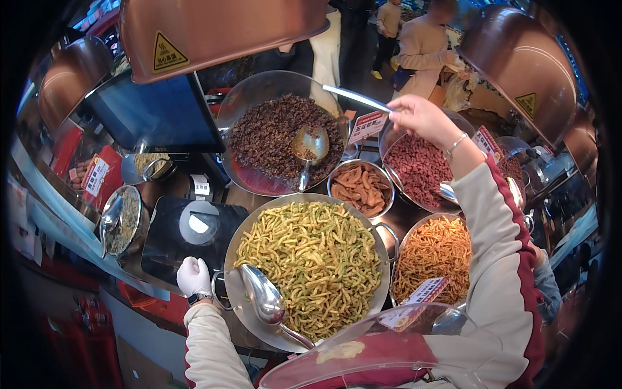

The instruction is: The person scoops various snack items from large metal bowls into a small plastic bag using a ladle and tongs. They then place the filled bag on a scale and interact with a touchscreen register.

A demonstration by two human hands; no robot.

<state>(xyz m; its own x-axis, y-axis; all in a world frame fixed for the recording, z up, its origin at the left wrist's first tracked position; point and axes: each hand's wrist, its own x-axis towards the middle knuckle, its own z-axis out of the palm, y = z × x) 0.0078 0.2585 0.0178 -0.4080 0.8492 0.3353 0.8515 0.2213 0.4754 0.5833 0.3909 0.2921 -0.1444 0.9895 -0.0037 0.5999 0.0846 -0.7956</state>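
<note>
My right hand [413,114], bare with a bracelet at the wrist, grips one end of a narrow white strip [357,98]. The strip reaches left over the rim of a wide pan of dark, crumbly food [277,131]. My left hand [194,278], in a white glove, is curled into a fist with nothing visible in it. It rests between the loop handle of a large metal pan [232,306] and a black flat scale [167,248]. Yellow-green fried strips [306,262] fill that pan, and a metal scoop [265,299] lies on them.
Around stand a bowl of brown slices [362,187], red pieces [418,165] and orange shreds [432,257]. A dark screen [155,114] rises at left. Copper-coloured hoods [223,34] bearing heat warnings hang overhead. A clear curved cover [350,355] is close before me. People [423,44] stand beyond.
</note>
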